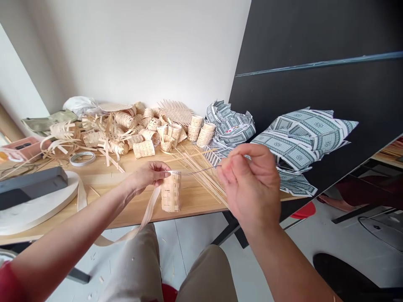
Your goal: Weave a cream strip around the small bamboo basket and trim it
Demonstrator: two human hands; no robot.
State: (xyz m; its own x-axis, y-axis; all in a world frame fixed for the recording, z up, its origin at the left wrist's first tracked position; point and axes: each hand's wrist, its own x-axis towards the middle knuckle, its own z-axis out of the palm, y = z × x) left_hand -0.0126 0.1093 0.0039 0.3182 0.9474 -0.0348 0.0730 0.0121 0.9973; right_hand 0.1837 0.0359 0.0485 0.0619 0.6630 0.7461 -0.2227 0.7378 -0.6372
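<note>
Working a small woven bamboo cylinder [171, 192] here, seen from the head cam: the left hand [146, 177] has its fingers [160, 168] curled over the top rim, holding it upright over the wooden tabletop [103, 181]. A long pale strip [150, 207] hangs off it past the table edge. The right hand [252, 186] pinches a thin metal rod [201, 171] between thumb and forefinger, other fingers loosely curled, with the rod's tip right at the cylinder's rim. Loose bamboo strips [201, 176] lie just behind, and a heap of woven pieces [126, 130] sits farther back.
</note>
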